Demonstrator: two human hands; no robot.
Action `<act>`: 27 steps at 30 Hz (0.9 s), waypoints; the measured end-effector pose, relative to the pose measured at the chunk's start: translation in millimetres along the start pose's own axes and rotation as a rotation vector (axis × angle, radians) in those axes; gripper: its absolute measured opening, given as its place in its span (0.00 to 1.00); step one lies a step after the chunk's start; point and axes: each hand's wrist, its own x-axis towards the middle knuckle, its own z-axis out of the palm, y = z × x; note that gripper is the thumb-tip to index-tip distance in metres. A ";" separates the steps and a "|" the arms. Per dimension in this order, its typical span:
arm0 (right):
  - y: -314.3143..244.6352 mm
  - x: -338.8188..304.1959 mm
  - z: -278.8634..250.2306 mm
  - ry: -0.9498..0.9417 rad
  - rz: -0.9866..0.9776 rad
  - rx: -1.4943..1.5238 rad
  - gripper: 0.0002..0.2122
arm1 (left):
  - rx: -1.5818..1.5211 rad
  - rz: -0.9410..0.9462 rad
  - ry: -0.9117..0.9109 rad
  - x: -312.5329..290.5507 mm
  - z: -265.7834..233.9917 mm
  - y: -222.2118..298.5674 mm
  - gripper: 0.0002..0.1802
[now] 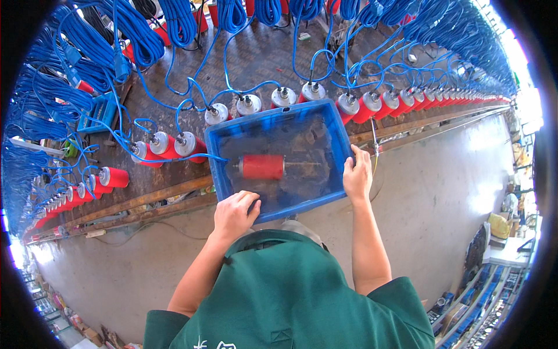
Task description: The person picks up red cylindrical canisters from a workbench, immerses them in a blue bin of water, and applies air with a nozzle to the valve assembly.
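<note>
Blue tub [302, 207]: probably heavy, stiff; hold by rim. My right hand [357, 176] clasps right rim; left hand [235, 213] curls at near-left corner, grip unclear. Red cylinder [261, 167]: likely slippery.

We see blue cable coils [179, 23] cropped above, cylinders [249, 105] partly hidden behind the blue tub [302, 207], a green shirt [279, 279] cropped below.
</note>
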 end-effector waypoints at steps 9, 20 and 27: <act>3.3 -0.3 1.4 0.002 -0.007 0.005 0.19 | 0.005 -0.008 -0.007 0.0 -0.6 1.6 0.09; -1.2 0.6 -0.6 -0.007 0.004 0.031 0.19 | 0.011 -0.008 -0.006 -0.8 -0.1 -0.2 0.10; -0.3 0.0 -0.5 -0.007 0.005 0.031 0.18 | 0.015 -0.009 -0.019 -0.9 -0.1 0.4 0.09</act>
